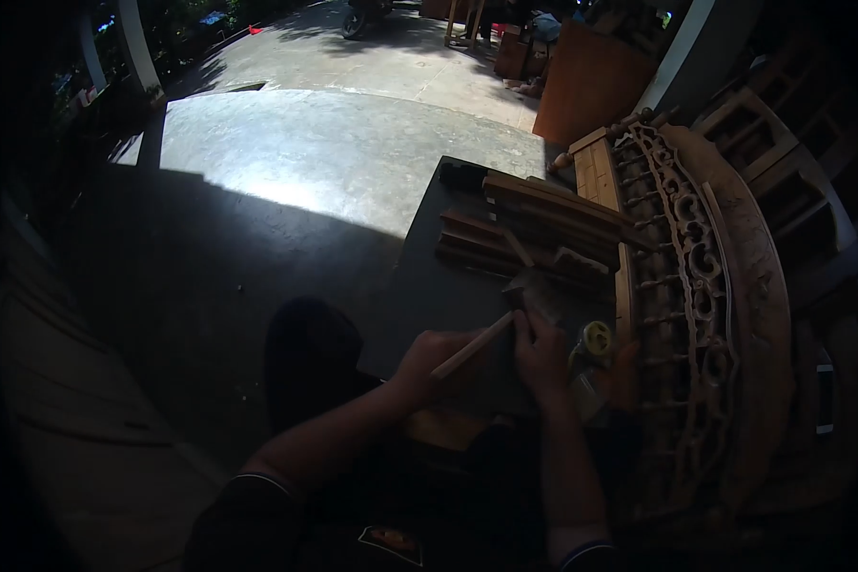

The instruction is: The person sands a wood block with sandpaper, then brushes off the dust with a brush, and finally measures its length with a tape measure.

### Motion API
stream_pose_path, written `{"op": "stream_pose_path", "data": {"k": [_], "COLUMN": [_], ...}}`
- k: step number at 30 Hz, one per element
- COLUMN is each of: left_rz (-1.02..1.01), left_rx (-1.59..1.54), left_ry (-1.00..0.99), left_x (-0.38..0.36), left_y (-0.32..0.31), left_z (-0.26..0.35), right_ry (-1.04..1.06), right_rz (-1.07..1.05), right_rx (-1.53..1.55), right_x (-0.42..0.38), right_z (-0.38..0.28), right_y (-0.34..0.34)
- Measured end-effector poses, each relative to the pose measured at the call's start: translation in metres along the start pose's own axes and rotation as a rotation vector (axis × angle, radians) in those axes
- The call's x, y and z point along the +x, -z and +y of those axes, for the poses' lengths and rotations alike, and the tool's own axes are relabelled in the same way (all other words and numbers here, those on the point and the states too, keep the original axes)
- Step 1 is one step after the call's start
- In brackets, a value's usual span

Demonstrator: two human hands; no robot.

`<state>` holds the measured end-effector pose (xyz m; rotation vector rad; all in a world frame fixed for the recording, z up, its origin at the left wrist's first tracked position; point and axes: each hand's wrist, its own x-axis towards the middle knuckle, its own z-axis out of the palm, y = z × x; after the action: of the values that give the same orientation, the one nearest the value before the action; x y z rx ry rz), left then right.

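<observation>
A pale wooden stick (472, 346) slants up and to the right. Its lower part lies in my left hand (436, 360), whose fingers are closed round it. At its upper end my right hand (541, 355) is closed, with the thumb up, on a greyish piece (528, 291) that looks like sandpaper or cloth; it is too dark to be sure. Both hands are above a dark table (396, 319). Beyond them lie dark brown wooden strips (477, 243) and a thin light stick (518, 248).
A yellow-topped jar (596, 339) stands right of my right hand. Further right are a carved wooden panel (701, 257) with turned spindles and a phone-like object (825, 396). An orange-brown board (586, 86) stands at the back. My knee (307, 353) is left of the table.
</observation>
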<state>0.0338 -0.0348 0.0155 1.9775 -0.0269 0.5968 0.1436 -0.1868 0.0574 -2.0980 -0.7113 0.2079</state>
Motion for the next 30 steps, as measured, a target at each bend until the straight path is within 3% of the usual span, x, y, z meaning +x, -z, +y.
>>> {"op": "stream_pose_path", "data": {"k": [1,5,8,12,13,21,27,30], "left_rz": [-0.005,-0.052,-0.104,0.083,0.056,-0.057,-0.088,0.030], "left_rx": [-0.011,-0.022,0.119,0.011,-0.006,0.019,-0.070,-0.169], "left_ry": [0.035,-0.062,-0.058,-0.108,-0.066,0.252,0.170,0.050], "left_x": [-0.001,-0.007,-0.002,0.004,0.007,0.010,0.009,0.005], "left_y": [0.000,0.002,0.004,-0.006,-0.003,0.011,0.012,0.005], "left_z": [0.002,-0.025,-0.016,-0.002,0.003,0.011,0.002,-0.001], "right_ry": [-0.044,0.358,0.261,-0.018,0.112,0.080,-0.026,0.055], "right_rz": [0.016,-0.085,-0.080,0.048,0.104,0.092,0.004,0.018], "right_rx": [-0.018,0.040,0.107,-0.017,-0.032,-0.077,-0.143,-0.067], "right_x": [0.002,-0.040,-0.034,-0.001,0.001,-0.013,-0.019,-0.021], "right_z": [0.005,-0.022,-0.020,0.021,0.028,0.023,0.011,0.014], "right_y": [0.002,-0.006,-0.001,0.004,0.000,0.009,0.026,0.018]}}
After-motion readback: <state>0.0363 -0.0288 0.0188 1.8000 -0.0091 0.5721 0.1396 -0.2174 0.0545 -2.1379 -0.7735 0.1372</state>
